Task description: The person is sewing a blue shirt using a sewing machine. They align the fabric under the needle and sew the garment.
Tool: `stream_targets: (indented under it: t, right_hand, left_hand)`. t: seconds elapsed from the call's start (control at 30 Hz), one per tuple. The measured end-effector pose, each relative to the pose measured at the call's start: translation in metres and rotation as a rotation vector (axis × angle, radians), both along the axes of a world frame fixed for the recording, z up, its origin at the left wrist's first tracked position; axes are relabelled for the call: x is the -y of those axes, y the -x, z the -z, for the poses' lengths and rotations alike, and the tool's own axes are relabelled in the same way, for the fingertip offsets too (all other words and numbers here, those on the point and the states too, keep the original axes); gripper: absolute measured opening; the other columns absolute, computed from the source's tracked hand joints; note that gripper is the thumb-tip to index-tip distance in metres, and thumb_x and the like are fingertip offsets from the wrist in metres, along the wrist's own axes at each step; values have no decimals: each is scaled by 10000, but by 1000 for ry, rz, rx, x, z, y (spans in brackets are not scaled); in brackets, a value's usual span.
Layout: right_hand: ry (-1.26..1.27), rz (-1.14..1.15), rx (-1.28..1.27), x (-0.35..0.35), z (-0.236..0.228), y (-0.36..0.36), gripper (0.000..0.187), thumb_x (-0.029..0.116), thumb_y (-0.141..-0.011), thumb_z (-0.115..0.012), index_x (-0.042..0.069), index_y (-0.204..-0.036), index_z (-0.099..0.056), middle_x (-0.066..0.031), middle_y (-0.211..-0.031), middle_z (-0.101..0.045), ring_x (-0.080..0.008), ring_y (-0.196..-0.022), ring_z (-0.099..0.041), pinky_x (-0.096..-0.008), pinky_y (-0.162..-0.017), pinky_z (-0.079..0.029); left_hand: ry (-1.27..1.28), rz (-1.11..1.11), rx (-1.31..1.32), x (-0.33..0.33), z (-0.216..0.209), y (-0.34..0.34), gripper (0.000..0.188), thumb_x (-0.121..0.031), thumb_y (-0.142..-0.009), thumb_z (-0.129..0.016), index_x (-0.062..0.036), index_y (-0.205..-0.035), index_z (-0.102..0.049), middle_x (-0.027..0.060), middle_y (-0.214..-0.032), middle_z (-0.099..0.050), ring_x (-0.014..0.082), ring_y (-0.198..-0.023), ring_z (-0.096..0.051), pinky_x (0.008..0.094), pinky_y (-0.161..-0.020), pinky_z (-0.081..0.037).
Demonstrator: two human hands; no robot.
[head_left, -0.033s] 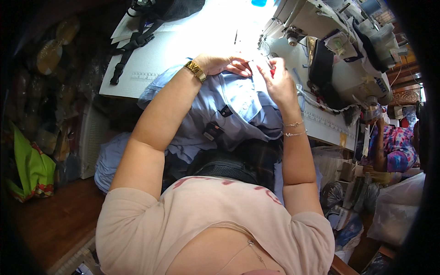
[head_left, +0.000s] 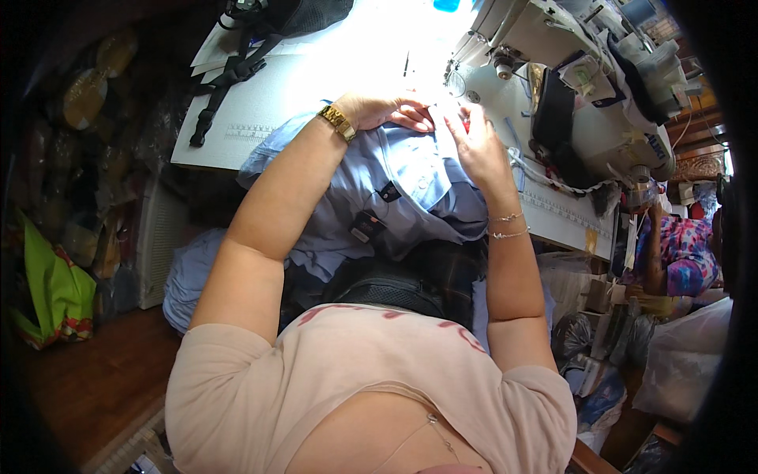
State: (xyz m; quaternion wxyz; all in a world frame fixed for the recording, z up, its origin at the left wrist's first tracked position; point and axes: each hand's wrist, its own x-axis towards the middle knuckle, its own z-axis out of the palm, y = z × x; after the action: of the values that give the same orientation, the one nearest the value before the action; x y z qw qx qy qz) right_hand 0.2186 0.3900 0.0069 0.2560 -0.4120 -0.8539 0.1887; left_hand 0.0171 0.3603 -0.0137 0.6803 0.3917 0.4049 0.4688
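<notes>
A light blue garment (head_left: 414,178) with a button and dark labels lies bunched over the table's front edge and my lap. My left hand (head_left: 387,110), wrist in a gold watch, pinches a fold of it near the table's bright area. Just to its right, my right hand (head_left: 474,142) is closed at the same fold, with a small red object (head_left: 466,126) partly showing between its fingers. What kind of object it is stays hidden. Strong light washes out the fingertips and the cloth between them.
The sewing machine (head_left: 592,118) stands to the right on the white table (head_left: 207,150), which has ruler markings. A black strap with buckles (head_left: 229,75) lies at the left. Another person (head_left: 687,245) is at far right, near a large plastic bag (head_left: 687,355). A green bag (head_left: 51,276) sits at left.
My right hand has shifted very slightly, its fingers drawn a little inward and down. The left hand stays in place on the garment.
</notes>
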Motion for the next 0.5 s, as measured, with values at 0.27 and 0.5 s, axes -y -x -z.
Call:
stream_targets:
  t: [0.27,0.5]
  right_hand:
    - [-95,-286,-123,1,7,2,269,173,-901,-486,-9,-1068,-590,-189,-1078,-592,-350,-975,-566,-389,-843,-453]
    - [69,-54,-112,8,0,17,252,202,-905,-487,28,-1051,-595,-195,-980,-623,-356,-829,-615,-420,-754,-488]
  left_hand:
    - [-48,9,-5,-1,2,0,302,-190,-848,-628,47,-1031,-591,186,-966,-639,248,-877,-652,325,-835,-533]
    - [-31,-23,-30,0,0,-1,307,-216,-873,-595,39,-1045,-588,184,-987,-635,242,-897,-646,321,-836,-534]
